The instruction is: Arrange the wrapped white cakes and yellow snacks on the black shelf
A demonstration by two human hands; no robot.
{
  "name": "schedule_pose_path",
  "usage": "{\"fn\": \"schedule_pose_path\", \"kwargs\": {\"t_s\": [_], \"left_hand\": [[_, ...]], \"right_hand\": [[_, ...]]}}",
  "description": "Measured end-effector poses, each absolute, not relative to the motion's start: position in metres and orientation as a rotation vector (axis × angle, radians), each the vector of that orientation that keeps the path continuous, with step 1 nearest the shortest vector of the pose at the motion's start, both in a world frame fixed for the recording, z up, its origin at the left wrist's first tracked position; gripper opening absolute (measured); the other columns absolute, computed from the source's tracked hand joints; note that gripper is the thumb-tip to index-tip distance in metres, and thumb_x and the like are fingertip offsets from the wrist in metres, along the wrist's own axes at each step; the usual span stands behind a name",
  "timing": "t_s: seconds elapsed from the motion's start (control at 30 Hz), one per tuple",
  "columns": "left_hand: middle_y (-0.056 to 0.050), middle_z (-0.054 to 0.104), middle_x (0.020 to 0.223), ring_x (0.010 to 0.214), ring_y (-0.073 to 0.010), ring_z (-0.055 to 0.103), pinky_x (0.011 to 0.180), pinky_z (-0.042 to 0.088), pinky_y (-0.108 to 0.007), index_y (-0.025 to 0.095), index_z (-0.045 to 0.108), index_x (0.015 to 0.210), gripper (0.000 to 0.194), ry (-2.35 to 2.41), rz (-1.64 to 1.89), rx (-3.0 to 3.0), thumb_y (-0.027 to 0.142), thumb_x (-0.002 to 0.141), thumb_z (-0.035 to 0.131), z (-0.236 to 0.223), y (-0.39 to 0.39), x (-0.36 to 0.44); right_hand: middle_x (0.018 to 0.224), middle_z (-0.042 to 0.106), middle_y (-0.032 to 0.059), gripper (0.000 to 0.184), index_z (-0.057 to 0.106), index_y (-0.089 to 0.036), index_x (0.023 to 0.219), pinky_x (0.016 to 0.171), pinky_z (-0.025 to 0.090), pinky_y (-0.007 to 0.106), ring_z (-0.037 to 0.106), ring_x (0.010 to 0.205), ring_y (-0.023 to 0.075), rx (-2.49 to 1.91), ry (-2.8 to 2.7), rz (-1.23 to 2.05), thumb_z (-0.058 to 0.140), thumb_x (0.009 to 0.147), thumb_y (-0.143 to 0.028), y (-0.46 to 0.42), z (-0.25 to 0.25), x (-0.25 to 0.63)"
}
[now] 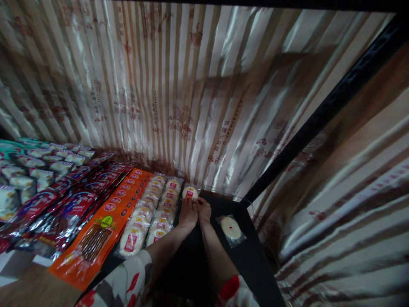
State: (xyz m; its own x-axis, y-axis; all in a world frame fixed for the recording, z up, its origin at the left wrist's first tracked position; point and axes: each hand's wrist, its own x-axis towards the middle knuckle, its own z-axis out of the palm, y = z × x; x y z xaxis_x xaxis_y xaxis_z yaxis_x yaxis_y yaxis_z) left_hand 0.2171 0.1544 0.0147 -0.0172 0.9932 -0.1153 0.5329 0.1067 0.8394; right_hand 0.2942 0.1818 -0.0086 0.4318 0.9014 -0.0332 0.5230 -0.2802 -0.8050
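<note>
My left hand (pixel 187 214) and my right hand (pixel 203 209) are side by side at the far end of a dark tabletop (pixel 252 260). Their fingers pinch the near edge of a clear packet with a round white cake and a red label (pixel 190 192). This packet lies at the head of a third column, right of two rows of the same white cake packets (pixel 153 215). A single white cake packet (pixel 231 228) lies loose on the dark surface to the right of my right forearm.
Orange sausage packets (pixel 105 226) lie left of the cakes, then dark red packets (pixel 64 204) and white-green packets (pixel 28 170) at far left. A striped shiny curtain (pixel 179 94) hangs behind. A black post (pixel 322 115) runs diagonally at right.
</note>
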Motion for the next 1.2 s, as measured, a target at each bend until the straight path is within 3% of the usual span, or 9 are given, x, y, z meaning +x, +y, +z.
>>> {"fn": "schedule_pose_path", "kwargs": {"t_s": [0.33,0.57,0.87,1.0,1.2], "left_hand": [[-0.017,0.034,0.141,0.135,-0.0219,0.022,0.113,0.015,-0.035,0.003,0.044,0.128,0.045,1.660,0.807,1.514,0.020,0.087,0.033,0.012,0.174,0.216],[-0.021,0.034,0.141,0.134,-0.0225,0.025,0.113,0.015,-0.032,-0.005,0.040,0.129,0.049,1.714,0.717,1.619,0.020,0.088,0.029,0.014,0.175,0.215],[-0.017,0.036,0.141,0.134,-0.0198,0.026,0.112,0.018,-0.032,-0.001,0.041,0.129,0.048,1.717,0.720,1.601,0.021,0.088,0.028,0.013,0.178,0.213],[-0.016,0.039,0.138,0.133,-0.0213,0.028,0.112,0.019,-0.036,0.003,0.045,0.126,0.045,1.711,0.734,1.667,0.018,0.087,0.030,0.011,0.176,0.212],[-0.018,0.045,0.133,0.132,-0.0236,0.031,0.110,0.024,-0.041,0.004,0.051,0.120,0.041,1.703,0.803,1.751,0.017,0.087,0.031,0.012,0.155,0.217]], "right_hand": [[0.089,0.070,0.0036,0.030,0.068,-0.026,0.098,0.068,0.047,0.027,0.065,0.081,0.0181,-2.052,-1.291,0.621,0.051,0.077,-0.040,0.196,0.003,0.290],[0.103,0.065,0.0062,0.032,0.063,-0.026,0.107,0.067,0.044,0.024,0.062,0.088,0.0168,-2.223,-1.384,0.570,0.047,0.083,-0.039,0.199,0.008,0.286],[0.102,0.062,0.0058,0.032,0.060,-0.026,0.110,0.068,0.044,0.025,0.061,0.088,0.0164,-2.186,-1.369,0.555,0.047,0.083,-0.036,0.201,0.005,0.283],[0.100,0.063,0.0097,0.037,0.059,-0.019,0.112,0.070,0.045,0.027,0.061,0.085,0.0184,-2.102,-1.350,0.484,0.048,0.081,-0.036,0.200,-0.004,0.284],[0.101,0.062,0.0156,0.040,0.057,-0.007,0.112,0.078,0.046,0.028,0.060,0.085,0.0191,-1.896,-1.331,0.366,0.045,0.077,-0.022,0.178,-0.022,0.286]]}}
